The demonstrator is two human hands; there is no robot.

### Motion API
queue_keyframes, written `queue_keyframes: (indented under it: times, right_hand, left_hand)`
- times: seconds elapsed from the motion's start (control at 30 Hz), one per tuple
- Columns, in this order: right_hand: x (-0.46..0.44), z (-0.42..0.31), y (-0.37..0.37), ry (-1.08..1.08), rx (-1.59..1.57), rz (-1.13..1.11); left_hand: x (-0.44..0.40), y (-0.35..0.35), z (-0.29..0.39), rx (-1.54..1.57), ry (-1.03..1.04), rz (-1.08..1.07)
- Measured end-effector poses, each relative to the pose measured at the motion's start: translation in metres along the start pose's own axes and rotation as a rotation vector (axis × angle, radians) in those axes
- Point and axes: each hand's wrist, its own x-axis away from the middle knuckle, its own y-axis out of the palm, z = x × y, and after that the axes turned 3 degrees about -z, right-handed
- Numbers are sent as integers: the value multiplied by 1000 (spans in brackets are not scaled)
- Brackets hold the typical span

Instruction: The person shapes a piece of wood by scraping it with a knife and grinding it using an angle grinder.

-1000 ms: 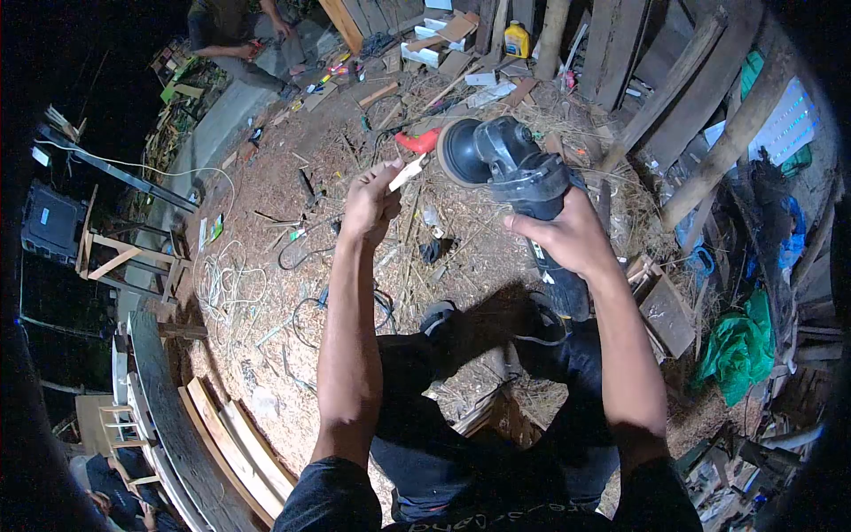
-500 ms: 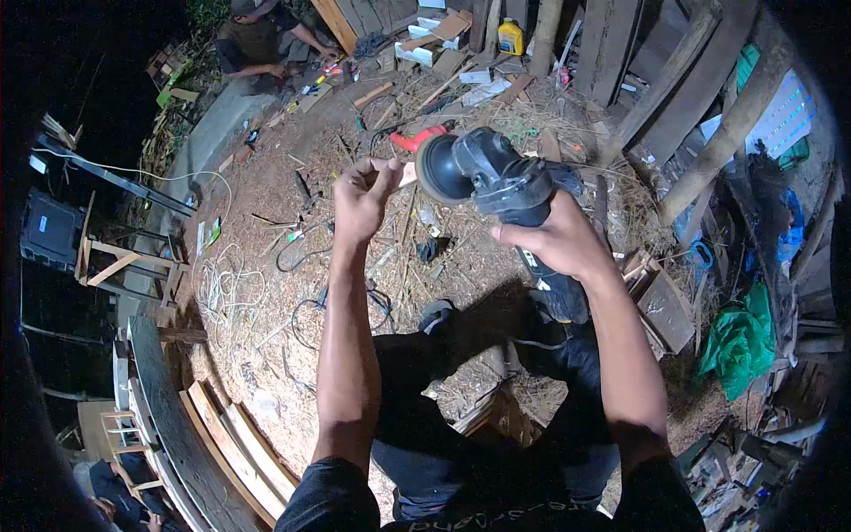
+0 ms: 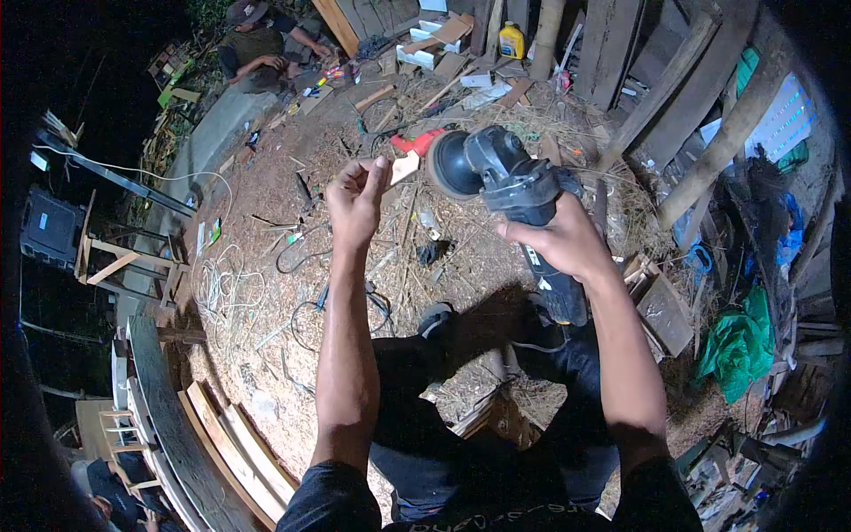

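Note:
Between the thumb and fingers of my left hand is a small pale piece of wood, its free end pointing right. My right hand is wrapped round the body of a black and grey angle grinder. A round sanding disc on the grinder's head faces the wood, with a narrow gap between them. The grinder's rear body hangs down below my right hand. Some of the fingers on the grinder are hidden behind it.
Beyond the wood, a red power tool lies on the shaving-covered ground. Cables are strewn at left near wooden boards. Another person sits at the upper left; a second person is at the lower left. Posts lean at right.
The grinder's disc and the wood have come apart; before, they met or overlapped. My left hand has shifted slightly left, and more of the wood shows. The seated person has raised their head.

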Motion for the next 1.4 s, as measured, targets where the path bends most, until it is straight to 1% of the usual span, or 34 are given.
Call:
queue_keyframes:
  times: [0.07, 0.17, 0.23, 0.3, 0.33, 0.43, 0.5, 0.57, 0.63, 0.77, 0.8, 0.9, 0.93, 0.97, 1.03, 1.07, 1.17, 1.2, 1.3, 1.33, 1.4]
  right_hand:
    - [3, -8, 3, -27, -28, -42]
    - [0, -5, 6, 11, -63, -54]
    - [-4, -3, 5, 37, -61, 32]
    - [-6, -4, 0, 55, -32, 23]
    - [-4, -7, 1, 64, -47, 24]
    - [-2, -14, 3, 77, -67, 12]
    - [-5, -8, 6, 70, -56, -12]
    - [-8, -6, 6, 123, -35, 5]
    - [-12, -5, 5, 157, 0, 32]
    - [-10, -7, 16, -39, -61, -8]
    - [-11, -3, 19, -52, -33, 4]
    - [-15, 1, 23, 2, 50, 37]
    - [-16, -7, 18, 66, 80, -14]
    - [-18, -5, 21, 2, 64, 12]
    - [-19, 0, 25, -120, 32, 72]
    - [-17, 1, 26, -74, -31, 23]
    - [-17, 4, 25, -33, 100, 1]
    - [-17, 0, 22, 29, 95, 2]
    - [-18, 0, 22, -35, 89, 55]
    - [-17, 2, 23, -75, 63, 33]
    - [-14, -2, 25, -66, 146, 41]
  left_hand:
    - [1, 9, -2, 15, -15, 33]
    - [3, 14, -3, -20, -53, 15]
    - [4, 13, -1, 166, -149, 126]
    - [3, 12, -3, 102, -120, 118]
    - [5, 14, -2, 141, -167, 118]
    - [6, 22, 4, 130, -268, 96]
    - [7, 25, 3, 243, -292, 106]
    - [10, 16, 2, 374, -366, 114]
    - [10, 15, 6, 407, -408, 137]
    - [9, 17, -3, 413, -434, 137]
    - [11, 18, -3, 412, -434, 127]
    - [14, 18, -3, 432, -442, 100]
    - [13, 13, -7, 459, -448, 99]
    - [12, 10, -10, 489, -450, 98]
    - [12, 17, -2, 438, -492, 132]
    - [13, 20, 1, 413, -518, 146]
    - [14, 23, 2, 447, -510, 150]
    - [14, 20, 0, 483, -512, 148]
    - [15, 16, -2, 495, -547, 159]
    - [15, 19, -2, 489, -547, 144]
    - [15, 25, -2, 473, -550, 110]
